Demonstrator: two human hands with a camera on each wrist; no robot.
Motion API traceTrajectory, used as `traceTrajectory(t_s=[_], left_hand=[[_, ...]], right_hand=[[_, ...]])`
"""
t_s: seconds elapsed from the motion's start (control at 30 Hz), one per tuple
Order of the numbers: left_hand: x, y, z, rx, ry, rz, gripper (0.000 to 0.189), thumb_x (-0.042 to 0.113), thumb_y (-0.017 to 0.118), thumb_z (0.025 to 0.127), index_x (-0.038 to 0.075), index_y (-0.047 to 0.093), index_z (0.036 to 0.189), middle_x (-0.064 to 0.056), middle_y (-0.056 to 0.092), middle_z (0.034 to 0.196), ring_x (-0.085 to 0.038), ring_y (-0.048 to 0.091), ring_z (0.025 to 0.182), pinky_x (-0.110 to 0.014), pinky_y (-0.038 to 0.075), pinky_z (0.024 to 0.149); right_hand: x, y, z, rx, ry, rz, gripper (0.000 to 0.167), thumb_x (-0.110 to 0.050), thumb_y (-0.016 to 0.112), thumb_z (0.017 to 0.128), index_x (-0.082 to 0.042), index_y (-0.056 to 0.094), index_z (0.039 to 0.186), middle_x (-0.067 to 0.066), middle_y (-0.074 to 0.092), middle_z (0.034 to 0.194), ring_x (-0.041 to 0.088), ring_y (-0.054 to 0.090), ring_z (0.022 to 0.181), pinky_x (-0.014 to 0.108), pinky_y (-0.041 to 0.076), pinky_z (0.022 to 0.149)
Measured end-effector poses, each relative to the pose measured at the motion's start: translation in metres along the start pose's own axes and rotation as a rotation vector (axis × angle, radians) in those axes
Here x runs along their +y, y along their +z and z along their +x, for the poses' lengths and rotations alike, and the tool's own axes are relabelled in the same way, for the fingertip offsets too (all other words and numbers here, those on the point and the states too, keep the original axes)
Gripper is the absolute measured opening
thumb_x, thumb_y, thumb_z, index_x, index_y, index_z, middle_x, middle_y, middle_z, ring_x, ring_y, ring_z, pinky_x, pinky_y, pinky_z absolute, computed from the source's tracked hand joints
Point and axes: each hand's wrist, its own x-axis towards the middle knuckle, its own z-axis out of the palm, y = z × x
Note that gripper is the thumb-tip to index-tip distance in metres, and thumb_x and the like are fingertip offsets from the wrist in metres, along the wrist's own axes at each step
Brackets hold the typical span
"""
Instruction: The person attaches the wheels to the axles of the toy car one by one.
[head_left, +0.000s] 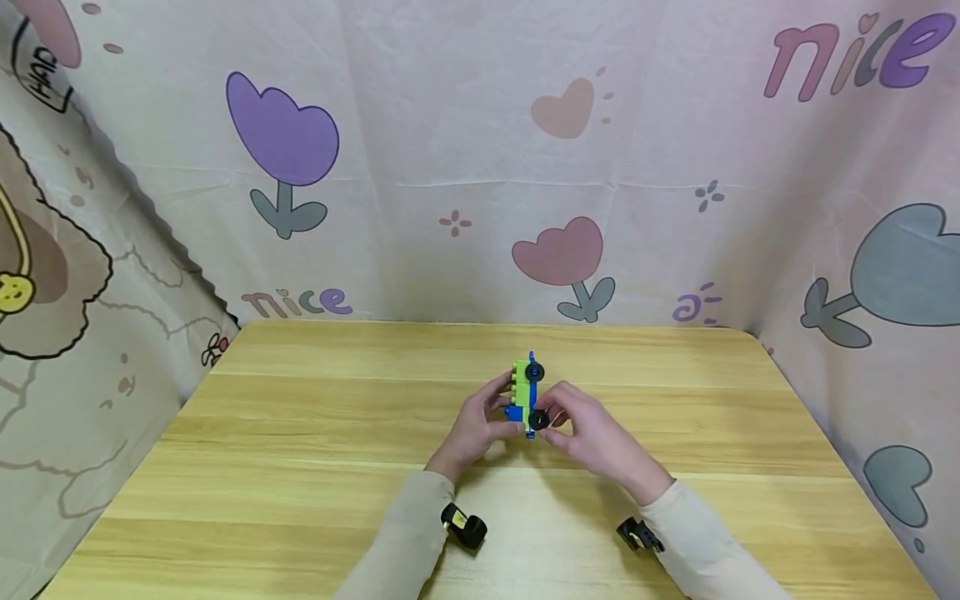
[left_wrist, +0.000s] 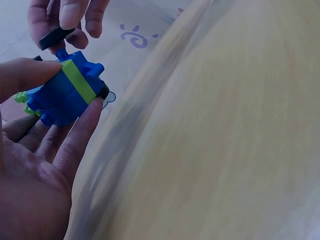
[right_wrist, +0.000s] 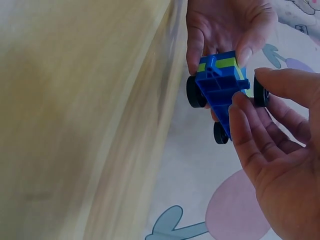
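My left hand point(head_left: 469, 432) grips a toy car built of blue and lime-green bricks point(head_left: 523, 389), thumb on one side and fingers on the other. The car is held off the table with its blue underside turned toward my right hand point(head_left: 600, 437). That hand pinches a black wheel point(right_wrist: 260, 90) between thumb and fingers. In the right wrist view this wheel stands slightly apart from a blue axle stub point(right_wrist: 244, 84) at the car's corner. On the far side of the underside, two black wheels point(right_wrist: 196, 92) are mounted. Fingers partly hide the car's body.
A light wood table point(head_left: 300, 467) lies beneath both hands. Printed cloth with flowers and hearts point(head_left: 420, 108) hangs behind and at both sides. Each sleeved forearm has a small black device point(head_left: 465, 528) at the wrist.
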Motion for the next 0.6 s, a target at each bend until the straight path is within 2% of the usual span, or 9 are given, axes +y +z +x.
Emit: traceTrajectory(t_s=[0.3, 0.6], left_hand=[[-0.0002, 0.0023, -0.0014, 0.005, -0.020, -0.010, 0.080, -0.006, 0.071, 0.082, 0.008, 0.035, 0.152, -0.010, 0.045, 0.145, -0.030, 0.053, 0.118, -0.033, 0.048, 0.093], [-0.0011, 0.0022, -0.0017, -0.002, -0.018, -0.016, 0.081, -0.006, 0.071, 0.081, 0.007, 0.034, 0.152, -0.011, 0.045, 0.145, -0.029, 0.054, 0.118, -0.034, 0.048, 0.093]], right_hand=[[0.0009, 0.0043, 0.0000, 0.029, 0.011, -0.058, 0.030, -0.002, 0.078, 0.082, -0.010, 0.062, 0.106, -0.004, 0.057, 0.100, 0.014, 0.060, 0.089, 0.040, 0.055, 0.077], [-0.0008, 0.0069, -0.0002, 0.032, 0.062, -0.080, 0.029, -0.008, 0.079, 0.083, -0.014, 0.062, 0.105, -0.009, 0.055, 0.100, 0.013, 0.058, 0.091, 0.040, 0.054, 0.078]])
